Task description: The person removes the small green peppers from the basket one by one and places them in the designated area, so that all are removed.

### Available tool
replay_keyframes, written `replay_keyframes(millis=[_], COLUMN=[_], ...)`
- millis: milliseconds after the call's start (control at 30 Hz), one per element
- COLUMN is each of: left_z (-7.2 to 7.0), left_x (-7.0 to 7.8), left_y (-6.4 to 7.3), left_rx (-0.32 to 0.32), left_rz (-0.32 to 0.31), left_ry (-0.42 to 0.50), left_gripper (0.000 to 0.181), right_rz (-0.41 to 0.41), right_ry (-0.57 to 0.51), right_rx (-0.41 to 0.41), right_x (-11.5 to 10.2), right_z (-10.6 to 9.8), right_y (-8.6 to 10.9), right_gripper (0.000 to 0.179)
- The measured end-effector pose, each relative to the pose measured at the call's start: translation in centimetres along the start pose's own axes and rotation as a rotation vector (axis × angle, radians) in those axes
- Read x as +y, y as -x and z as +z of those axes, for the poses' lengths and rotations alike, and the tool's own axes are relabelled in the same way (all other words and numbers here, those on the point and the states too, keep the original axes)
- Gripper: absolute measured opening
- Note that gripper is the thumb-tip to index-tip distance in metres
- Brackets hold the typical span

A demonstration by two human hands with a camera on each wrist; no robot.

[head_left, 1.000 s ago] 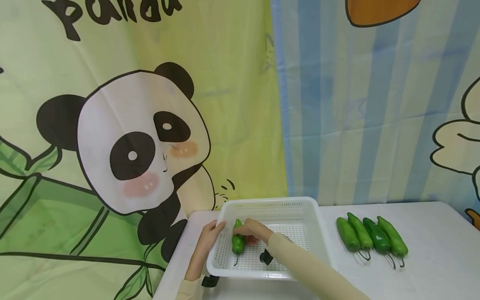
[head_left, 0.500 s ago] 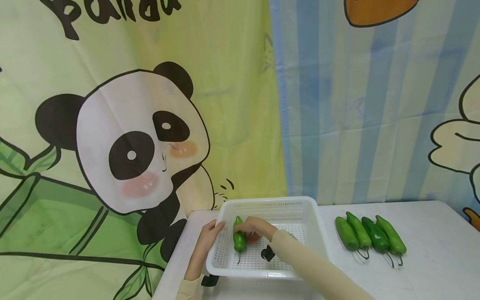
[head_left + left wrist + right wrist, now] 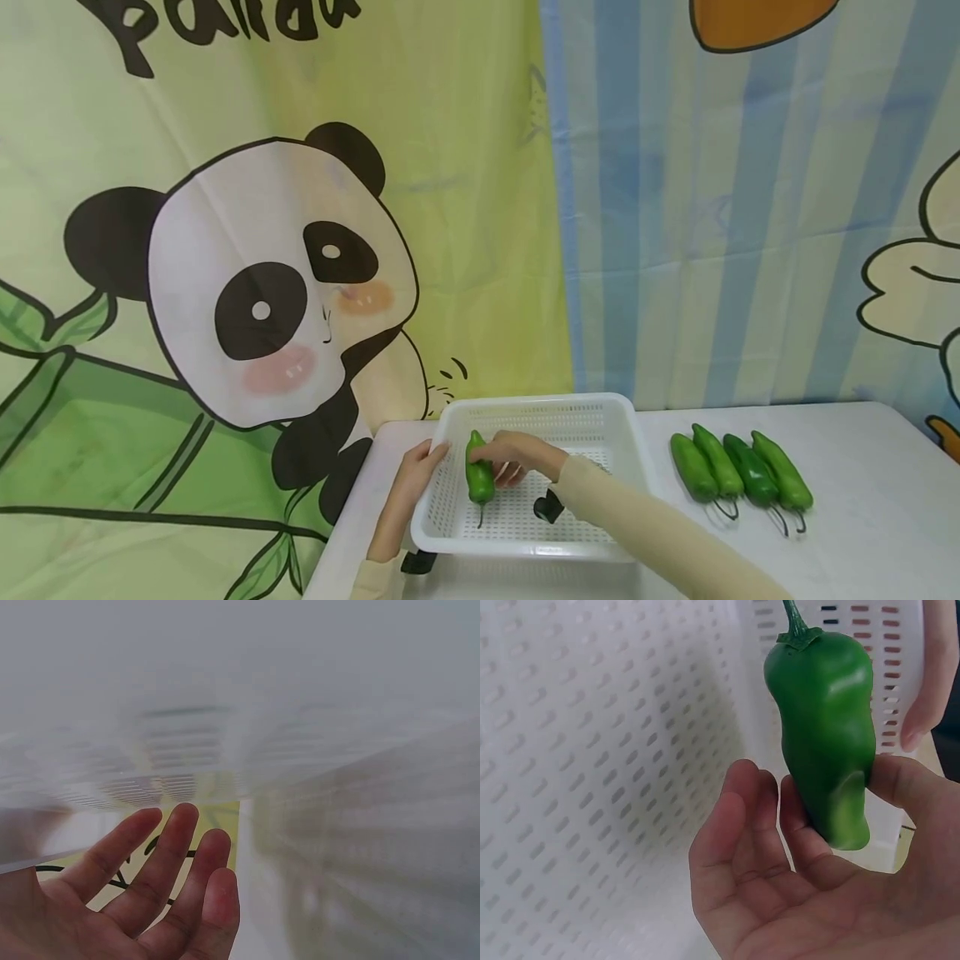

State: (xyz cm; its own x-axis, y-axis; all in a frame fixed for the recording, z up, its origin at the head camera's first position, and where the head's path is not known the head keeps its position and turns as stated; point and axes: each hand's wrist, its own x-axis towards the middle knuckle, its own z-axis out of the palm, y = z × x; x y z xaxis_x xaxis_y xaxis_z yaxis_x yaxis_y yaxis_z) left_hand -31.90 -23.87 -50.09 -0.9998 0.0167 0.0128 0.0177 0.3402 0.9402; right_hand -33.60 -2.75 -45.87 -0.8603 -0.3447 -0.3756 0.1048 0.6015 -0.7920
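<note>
A green pepper (image 3: pixel 480 487) stands nearly upright at the left side of the white perforated basket (image 3: pixel 540 548), its stem toward the basket's near side. My right hand (image 3: pixel 521 454) pinches it between thumb and finger near the tip. In the right wrist view the pepper (image 3: pixel 829 712) shows whole, while the other fingers (image 3: pixel 718 840) curl loosely beside it. My left hand (image 3: pixel 412 475) holds the basket's left wall, thumb over the rim. Seen in the left wrist view, its fingers (image 3: pixel 169 862) lie along the outside, the thumb blurred behind the translucent wall.
Several green peppers (image 3: pixel 742 471) lie side by side on the white table (image 3: pixel 862 483) to the basket's right. A curtain (image 3: pixel 480 208) with a printed panda hangs behind the table. Black wrist cameras (image 3: pixel 549 506) sit at both sleeves.
My right hand has drawn slightly to the right, and its lower fingers show more. The pepper has shifted a little away from the near rim. The left hand keeps its place.
</note>
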Motion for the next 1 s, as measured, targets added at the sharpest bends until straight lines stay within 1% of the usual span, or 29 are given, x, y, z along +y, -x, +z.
replay_keyframes(millis=[67,167,200,267,400,467,700,767,900,1000], left_z=[-0.2,-0.4,-0.4,-0.3,0.0,0.1,0.0,0.0,0.1,0.2], left_x=[0.9,2.8,3.0,2.6,0.4,-0.1,-0.4,-0.4,-0.2,-0.1], left_y=[0.5,1.6,1.7,1.6,0.4,0.2,0.1,0.1,0.1,0.1], left_rx=[-0.019,-0.047,-0.051,-0.047,-0.015,0.0,0.0,-0.003,0.002,0.004], left_rz=[-0.002,-0.003,-0.005,-0.007,-0.018,-0.02,-0.029,-0.021,-0.025,-0.03], left_ry=[0.002,0.008,0.008,0.012,0.009,0.003,0.009,0.002,0.005,0.017], left_gripper=[0.043,0.041,0.04,0.041,0.046,0.048,0.048,0.049,0.049,0.048], right_rz=[-0.01,-0.016,-0.018,-0.022,-0.045,-0.056,-0.093,-0.103,-0.117,-0.121], right_ry=[-0.004,-0.009,-0.01,-0.01,0.003,0.004,0.005,-0.002,-0.025,-0.049], right_rx=[-0.015,-0.025,-0.027,-0.033,-0.034,-0.036,-0.041,-0.04,-0.037,-0.039], right_x=[-0.3,-0.6,-0.7,-0.8,-1.1,-1.3,-1.0,-0.7,-0.1,0.3], right_z=[0.0,-0.1,-0.1,-0.2,-0.5,-0.7,-1.5,-1.7,-2.4,-3.1], right_y=[0.2,0.5,0.6,0.8,1.7,2.2,3.6,3.9,4.6,5.5], right_gripper=[0.036,0.036,0.037,0.037,0.037,0.036,0.036,0.036,0.036,0.037])
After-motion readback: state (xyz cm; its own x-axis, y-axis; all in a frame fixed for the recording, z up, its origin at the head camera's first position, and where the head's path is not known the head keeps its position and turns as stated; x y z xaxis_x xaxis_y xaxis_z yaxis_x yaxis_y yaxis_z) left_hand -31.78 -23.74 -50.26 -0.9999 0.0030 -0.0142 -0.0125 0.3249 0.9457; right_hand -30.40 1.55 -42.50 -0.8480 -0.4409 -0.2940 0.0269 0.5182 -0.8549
